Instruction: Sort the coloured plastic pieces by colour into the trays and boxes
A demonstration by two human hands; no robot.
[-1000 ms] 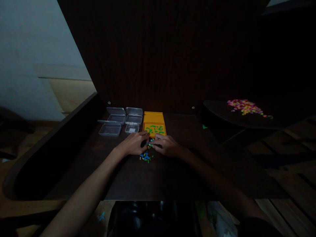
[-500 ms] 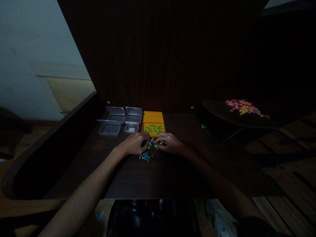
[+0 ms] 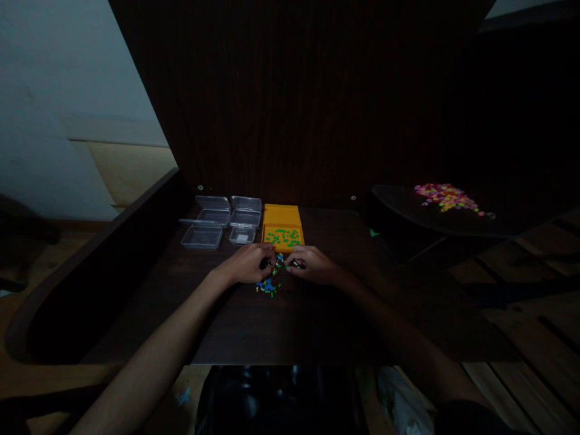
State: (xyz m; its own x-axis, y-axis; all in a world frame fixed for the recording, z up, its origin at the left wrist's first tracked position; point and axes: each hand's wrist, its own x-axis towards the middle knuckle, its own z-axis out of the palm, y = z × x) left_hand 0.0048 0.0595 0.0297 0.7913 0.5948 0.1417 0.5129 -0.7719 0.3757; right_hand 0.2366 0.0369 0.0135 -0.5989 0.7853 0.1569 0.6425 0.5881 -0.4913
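My left hand rests on the dark table at the left of a loose pile of tiny building bricks. Its fingers are curled toward the thumb; what they hold, if anything, is too small to make out. Facing it across the pile, my right hand has thumb and forefinger pinched around a tiny green building brick. White bits show beneath its curled fingers. Closer to me lies a second cluster of blue, green and yellow bricks. Just beyond both hands stands an open yellow box with green bricks spread in its tray.
Several clear plastic boxes with open lids stand left of the yellow box. A raised side panel borders the table's left. Pink, red and yellow small pieces are heaped on a dark surface at right. A green scrap lies near the right edge.
My right fingertips have closed in a little on a green brick beside the pile. My left hand stays in nearly the same place, and the boxes have not moved.
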